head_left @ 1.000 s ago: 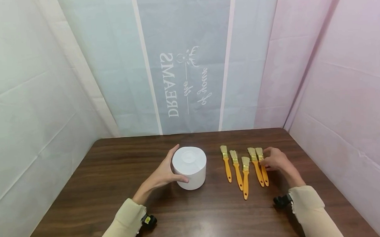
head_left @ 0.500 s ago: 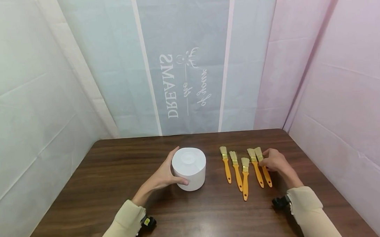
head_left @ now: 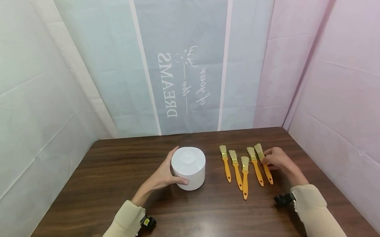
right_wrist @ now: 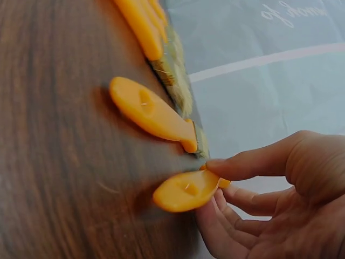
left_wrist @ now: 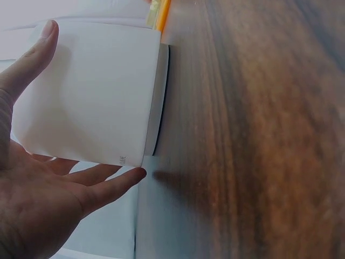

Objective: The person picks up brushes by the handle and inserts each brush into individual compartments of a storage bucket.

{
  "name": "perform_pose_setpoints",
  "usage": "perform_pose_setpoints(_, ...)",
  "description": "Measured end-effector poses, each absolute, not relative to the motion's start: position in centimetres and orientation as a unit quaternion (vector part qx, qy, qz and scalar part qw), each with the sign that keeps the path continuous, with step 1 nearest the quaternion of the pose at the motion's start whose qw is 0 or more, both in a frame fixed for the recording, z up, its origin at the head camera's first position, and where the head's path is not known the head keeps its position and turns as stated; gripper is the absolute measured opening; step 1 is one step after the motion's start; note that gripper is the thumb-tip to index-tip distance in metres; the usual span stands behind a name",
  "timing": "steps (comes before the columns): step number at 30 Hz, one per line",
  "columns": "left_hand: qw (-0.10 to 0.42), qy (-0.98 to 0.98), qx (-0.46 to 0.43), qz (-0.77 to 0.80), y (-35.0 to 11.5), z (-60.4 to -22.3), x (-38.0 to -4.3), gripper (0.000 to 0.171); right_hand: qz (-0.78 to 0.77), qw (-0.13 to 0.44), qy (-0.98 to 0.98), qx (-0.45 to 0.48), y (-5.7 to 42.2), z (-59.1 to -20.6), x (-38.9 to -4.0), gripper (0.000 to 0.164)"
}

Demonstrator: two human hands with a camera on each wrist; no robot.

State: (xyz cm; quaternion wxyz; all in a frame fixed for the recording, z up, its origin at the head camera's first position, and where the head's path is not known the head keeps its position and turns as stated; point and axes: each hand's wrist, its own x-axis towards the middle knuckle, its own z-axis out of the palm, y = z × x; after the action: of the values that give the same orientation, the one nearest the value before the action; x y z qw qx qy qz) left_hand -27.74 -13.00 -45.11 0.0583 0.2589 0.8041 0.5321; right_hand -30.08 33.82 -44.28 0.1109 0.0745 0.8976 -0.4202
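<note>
My left hand (head_left: 162, 175) holds a white rounded container (head_left: 195, 179), its thumb on the near side and its fingers round the far side. In the left wrist view, the container (left_wrist: 97, 94) shows a plain white wall and a darker base edge near the table. At the right, my right hand (head_left: 279, 159) pinches the rightmost paintbrush (head_left: 267, 171) near its metal band. This paintbrush (right_wrist: 186, 191) has an orange handle and looks slightly raised in the right wrist view. Beside it lies another paintbrush (head_left: 257, 170), apart from it.
Three more paintbrushes lie between the container and the right-hand pair: one on the left (head_left: 227, 167), a middle one (head_left: 237, 172) and a nearer one (head_left: 245, 181). The dark wooden table (head_left: 193, 216) is bordered by pale cloth walls (head_left: 340, 92) and a printed backdrop (head_left: 187, 28).
The rightmost paintbrush has swung its handle end to the right and shifted slightly away from me, widening the gap to its neighbour. My left hand and the container have stayed put.
</note>
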Motion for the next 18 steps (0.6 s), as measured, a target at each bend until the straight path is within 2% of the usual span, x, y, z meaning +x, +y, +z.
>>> perform_pose_setpoints(18,0.059,0.802,0.256,0.536,-12.9,-45.0,-27.7,0.138,-0.493,0.127,0.858,0.062,33.5,-42.3,-29.6,0.072)
